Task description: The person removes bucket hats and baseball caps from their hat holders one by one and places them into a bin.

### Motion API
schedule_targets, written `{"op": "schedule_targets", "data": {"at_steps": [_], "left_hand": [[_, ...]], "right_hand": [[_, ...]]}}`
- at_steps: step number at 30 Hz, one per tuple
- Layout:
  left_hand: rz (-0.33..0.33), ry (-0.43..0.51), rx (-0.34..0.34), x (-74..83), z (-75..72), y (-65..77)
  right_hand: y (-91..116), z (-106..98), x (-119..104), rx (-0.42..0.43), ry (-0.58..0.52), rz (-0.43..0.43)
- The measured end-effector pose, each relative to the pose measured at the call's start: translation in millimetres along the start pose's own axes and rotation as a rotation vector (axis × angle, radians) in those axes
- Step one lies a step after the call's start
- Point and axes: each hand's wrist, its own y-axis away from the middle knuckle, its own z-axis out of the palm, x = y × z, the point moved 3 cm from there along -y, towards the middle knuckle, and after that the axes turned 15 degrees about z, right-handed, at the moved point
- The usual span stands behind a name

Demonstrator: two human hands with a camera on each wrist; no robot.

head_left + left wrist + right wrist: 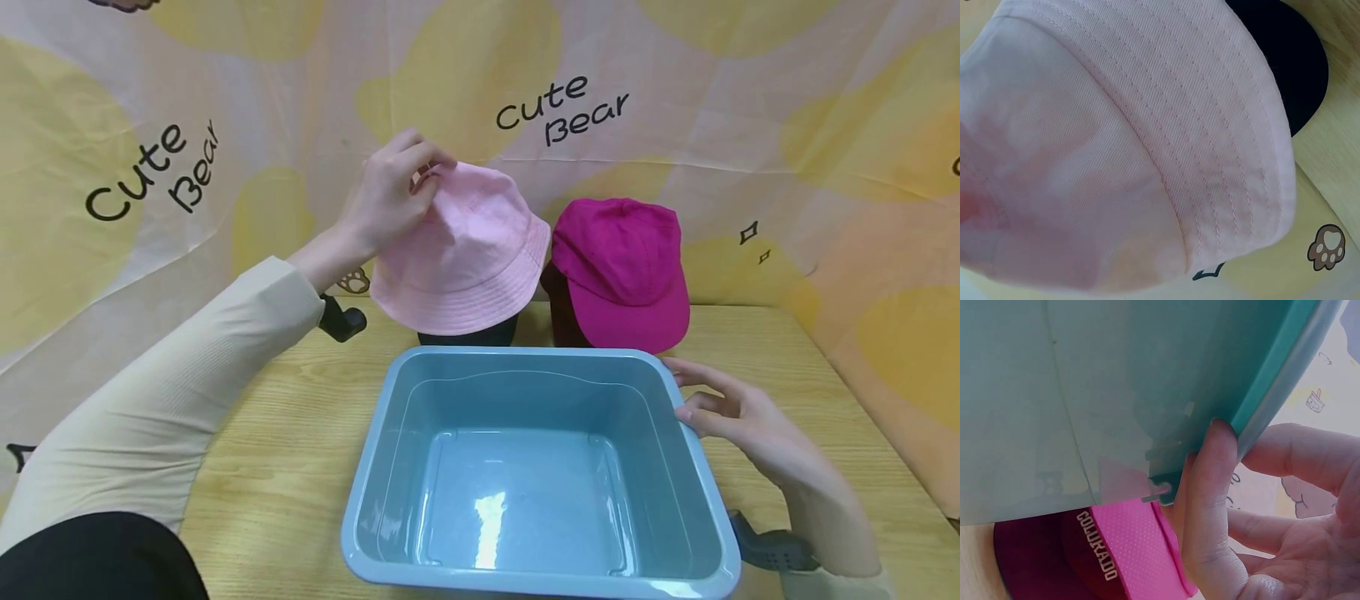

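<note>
Pink hat pinched by left fingers; right fingers touch tub.

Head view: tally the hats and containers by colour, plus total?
Pale pink bucket hat: 1, crown pinched by the left hand
Magenta cap: 1
Blue plastic tub: 1, rim touched by the right hand
Total: 3
</note>
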Motion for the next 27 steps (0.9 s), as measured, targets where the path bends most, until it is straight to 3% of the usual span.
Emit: {"op": "schedule_targets", "data": {"at_steps": [15,27], "left_hand": [[0.038,0.013,0.030,22.7,-17.1,-3.8],[0.193,0.034,0.042,46.8,-26.5,-0.2]], "right_hand": [[-1.0,-2.3,0.4,0.005,0.005,0.039],[-0.3,-1.4,-0.1,0.006,0.002,0.031]]}}
